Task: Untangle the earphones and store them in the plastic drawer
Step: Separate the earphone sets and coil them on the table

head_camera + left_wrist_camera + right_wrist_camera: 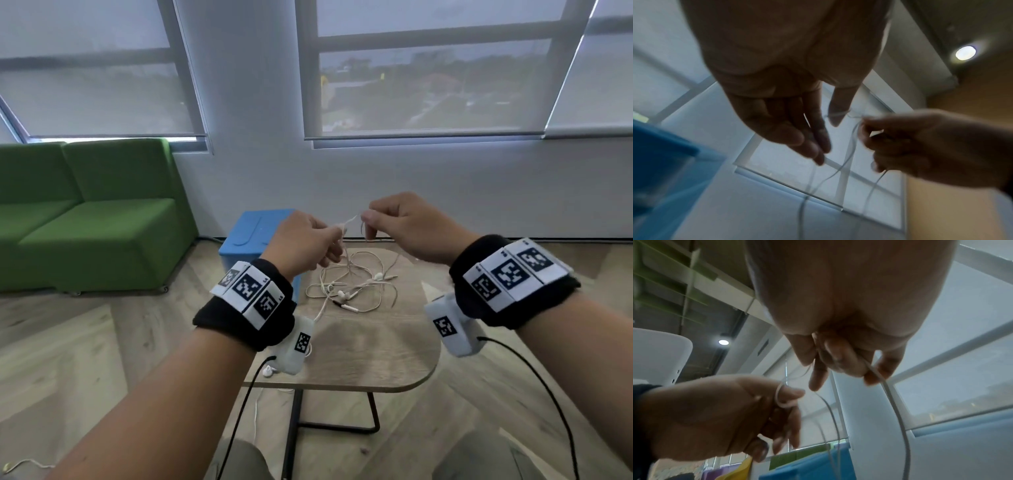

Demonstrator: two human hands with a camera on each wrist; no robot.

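Setting: office lounge or break-out area.
Seating: green modular sofa [85, 219] along the wall.
Windows: wide panes with grey roller blinds [99, 68], looking out over rooftops and trees from high up.
Floor: pale wood-look planks [68, 342].
Furniture: small wood-top desk [370, 349] on black metal legs.
Ceiling: recessed downlight [965, 52].

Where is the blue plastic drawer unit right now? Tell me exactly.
In the head view the blue plastic drawer unit stands on the floor beyond the wooden table's far left corner, right of the green sofa, partly hidden behind the left hand.
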